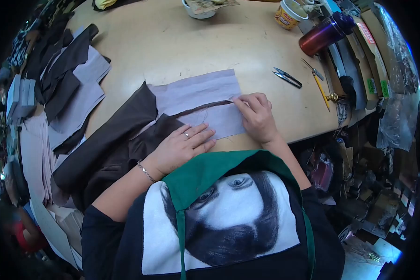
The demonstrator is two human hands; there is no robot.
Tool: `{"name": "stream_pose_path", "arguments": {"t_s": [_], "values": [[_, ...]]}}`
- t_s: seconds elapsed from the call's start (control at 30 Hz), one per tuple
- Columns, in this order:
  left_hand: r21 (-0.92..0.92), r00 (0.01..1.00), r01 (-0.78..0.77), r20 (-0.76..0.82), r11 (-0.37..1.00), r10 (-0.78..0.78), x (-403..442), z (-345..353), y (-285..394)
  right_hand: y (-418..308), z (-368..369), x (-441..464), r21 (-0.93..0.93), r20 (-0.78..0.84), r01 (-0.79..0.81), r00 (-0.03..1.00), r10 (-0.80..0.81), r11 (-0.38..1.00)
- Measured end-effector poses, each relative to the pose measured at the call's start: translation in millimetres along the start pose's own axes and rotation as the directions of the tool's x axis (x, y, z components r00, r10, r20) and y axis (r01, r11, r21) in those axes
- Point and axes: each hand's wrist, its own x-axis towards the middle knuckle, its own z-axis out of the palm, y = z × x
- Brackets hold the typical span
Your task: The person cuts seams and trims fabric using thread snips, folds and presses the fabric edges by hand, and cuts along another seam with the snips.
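A dark brown garment piece [114, 130] lies on the table, with a lilac-grey lining cloth [196, 88] spread to its right. Across the lining runs a narrow dark slit or strip [203, 108], with a few loose threads below it. My left hand [181, 147], wearing a ring and a bracelet, rests flat with fingers stretched over the dark cloth and the lower lining. At the right end of the strip, my right hand [257, 116] pinches the lining's edge between thumb and fingers. The fingertips partly hide that edge.
Right of the cloth lie thread snips [288, 78], a yellow pencil [322, 93] and a small pointed tool [314, 69]. A red-purple bottle [324, 35] and a yellow tub [290, 15] stand behind. Dark and lilac cut pieces [79, 74] are heaped at left. A bowl [198, 11] sits far back.
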Motion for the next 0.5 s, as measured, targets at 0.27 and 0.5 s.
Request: {"name": "stream_pose_path", "arguments": {"t_s": [0.27, 0.5], "values": [[0.069, 0.496, 0.868, -0.082, 0.492, -0.864, -103, -38, 57, -29, -9, -14, 0.260, 0.279, 0.251, 0.905, -0.321, 0.933], [0.205, 0.701, 0.692, -0.421, 0.693, -0.576, -158, -17, -15, -34, -2, -13, 0.202, 0.312, 0.262, 0.896, -0.315, 0.944]]}}
